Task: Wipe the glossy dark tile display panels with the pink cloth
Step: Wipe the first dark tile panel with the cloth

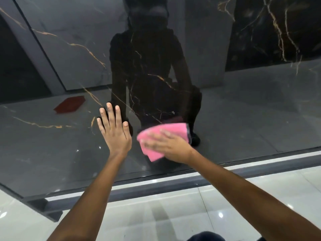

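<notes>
Pressing a folded pink cloth [163,136] at lower centre of the glossy dark gold-veined tile panel [52,136], the right hand [169,145] lies flat-fingered, while the left hand [114,131], fingers spread, likely risks fresh smudges.

Bare panel [243,110] right of pink cloth [163,136]

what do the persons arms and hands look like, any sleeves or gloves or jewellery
Both forearms are bare as far as the frame shows, with no sleeves in view. The left hand and the right hand wear no gloves, and no rings, watch or bracelet show on either wrist. The fingernails on the left hand look short and unpainted. The right hand is blurred, so finer detail there cannot be told.
</notes>
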The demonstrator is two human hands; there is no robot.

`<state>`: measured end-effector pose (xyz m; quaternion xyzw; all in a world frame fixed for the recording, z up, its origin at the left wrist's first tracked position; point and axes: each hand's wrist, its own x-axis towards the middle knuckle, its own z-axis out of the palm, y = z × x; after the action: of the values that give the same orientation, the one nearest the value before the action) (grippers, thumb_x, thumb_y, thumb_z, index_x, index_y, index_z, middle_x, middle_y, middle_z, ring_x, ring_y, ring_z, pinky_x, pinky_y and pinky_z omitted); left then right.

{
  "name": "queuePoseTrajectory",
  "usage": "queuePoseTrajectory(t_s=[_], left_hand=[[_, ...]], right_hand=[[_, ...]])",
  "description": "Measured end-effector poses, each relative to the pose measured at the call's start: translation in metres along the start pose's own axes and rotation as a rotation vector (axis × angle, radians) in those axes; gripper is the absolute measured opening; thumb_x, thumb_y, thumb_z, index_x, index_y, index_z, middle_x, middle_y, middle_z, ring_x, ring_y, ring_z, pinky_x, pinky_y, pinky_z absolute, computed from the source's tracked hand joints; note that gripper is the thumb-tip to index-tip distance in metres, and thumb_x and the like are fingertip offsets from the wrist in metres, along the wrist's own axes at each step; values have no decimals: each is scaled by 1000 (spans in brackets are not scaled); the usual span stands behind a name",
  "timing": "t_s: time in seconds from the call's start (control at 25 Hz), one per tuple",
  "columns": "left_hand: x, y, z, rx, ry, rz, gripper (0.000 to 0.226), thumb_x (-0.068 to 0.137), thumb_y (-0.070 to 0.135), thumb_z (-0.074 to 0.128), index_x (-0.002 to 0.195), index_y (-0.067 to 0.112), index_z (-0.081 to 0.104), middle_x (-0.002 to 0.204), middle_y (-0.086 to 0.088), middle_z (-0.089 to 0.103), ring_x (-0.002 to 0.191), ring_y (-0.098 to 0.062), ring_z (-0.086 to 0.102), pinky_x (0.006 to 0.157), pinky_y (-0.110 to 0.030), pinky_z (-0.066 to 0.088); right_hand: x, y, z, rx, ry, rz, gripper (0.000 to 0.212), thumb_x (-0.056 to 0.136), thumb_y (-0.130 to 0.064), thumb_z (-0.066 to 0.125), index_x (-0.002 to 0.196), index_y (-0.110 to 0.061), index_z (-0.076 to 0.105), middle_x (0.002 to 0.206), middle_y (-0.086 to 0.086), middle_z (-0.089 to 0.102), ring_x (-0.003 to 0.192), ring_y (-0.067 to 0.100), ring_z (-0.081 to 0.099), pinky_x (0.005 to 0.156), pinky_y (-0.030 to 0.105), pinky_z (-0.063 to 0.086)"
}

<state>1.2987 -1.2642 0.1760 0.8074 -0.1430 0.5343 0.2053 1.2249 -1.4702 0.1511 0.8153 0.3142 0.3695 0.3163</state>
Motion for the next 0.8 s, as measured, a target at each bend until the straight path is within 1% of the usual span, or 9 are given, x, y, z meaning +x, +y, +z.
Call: queuePoseTrajectory(t_s=[0.04, 0.12, 0.28, 0.36, 0.48, 0.56, 0.6, 0.72, 0.8], left_hand=[[-3, -2, -1, 6, -12, 13, 53, 105, 33, 19, 153, 12, 18, 156, -18, 22, 149, -13, -11, 121, -36, -7], [-11, -4, 0, 4, -28, 37, 53, 104, 31, 22, 154, 13, 16, 157, -17, 18, 149, -14, -13, 121, -37, -8], [-26, -3, 8, 7, -29, 15, 54, 105, 37, 18, 153, 12, 15, 156, -17, 13, 149, -15, -15, 120, -38, -10], [-32, 0, 12, 27, -6, 9, 56, 105, 37, 17, 156, 17, 7, 155, -17, 13, 149, -16, -15, 120, -39, -9], [-33, 0, 18, 32, 27, 9, 56, 105, 37, 16, 156, 25, -4, 161, -10, 2, 149, -16, -14, 121, -41, -7], [-37, -2, 20, 25, 41, 27, 56, 105, 37, 15, 156, 26, -5, 163, 4, -13, 149, -16, -14, 121, -41, -7], [-37, -3, 21, 21, 46, 33, 55, 105, 37, 14, 156, 26, -4, 162, 8, -15, 149, -16, -14, 121, -41, -7], [-39, -3, 23, 11, 69, 45, 54, 105, 36, 14, 156, 26, -2, 163, 7, -12, 150, -16, -11, 121, -41, -5], [-42, -2, 24, 0, 57, 11, 54, 105, 36, 16, 156, 26, 0, 164, -4, -3, 150, -15, -10, 121, -40, -6]], right_hand=[[-14, -5, 5, -42, -107, -175, 85, 73, -11, 63, 150, -22, 28, 156, -6, 32, 144, 22, 24, 119, 47, -12], [-14, 24, 5, -45, -13, -229, 81, 71, -14, 65, 147, -23, 37, 153, -4, 37, 142, 22, 24, 118, 46, 0], [-6, 106, -27, 129, 432, 701, 52, 91, -37, 54, 139, -19, 47, 145, 5, 48, 138, 28, 33, 113, 44, 14], [-45, 84, -6, 89, 422, 886, 64, 94, -52, 47, 147, -18, 35, 157, 5, 27, 141, 33, 27, 109, 46, 21], [-111, 5, 36, 11, -56, 225, 119, 67, -34, 76, 155, -22, -3, 162, -5, -6, 137, 33, 26, 109, 49, 18], [-105, 14, 38, -103, -105, -52, 115, 68, -21, 74, 154, -21, -2, 162, -2, -2, 140, 26, 23, 115, 48, 8], [-82, 30, 26, -131, -12, 10, 102, 73, -20, 67, 154, -23, 5, 161, -2, 8, 140, 24, 24, 114, 46, 9], [-12, 62, -5, 112, 308, 637, 64, 90, -36, 55, 148, -22, 34, 154, 1, 34, 142, 26, 26, 112, 46, 13], [-9, 36, 4, 26, 241, 547, 69, 84, -32, 58, 148, -23, 32, 154, -1, 32, 142, 28, 23, 114, 47, 8]])
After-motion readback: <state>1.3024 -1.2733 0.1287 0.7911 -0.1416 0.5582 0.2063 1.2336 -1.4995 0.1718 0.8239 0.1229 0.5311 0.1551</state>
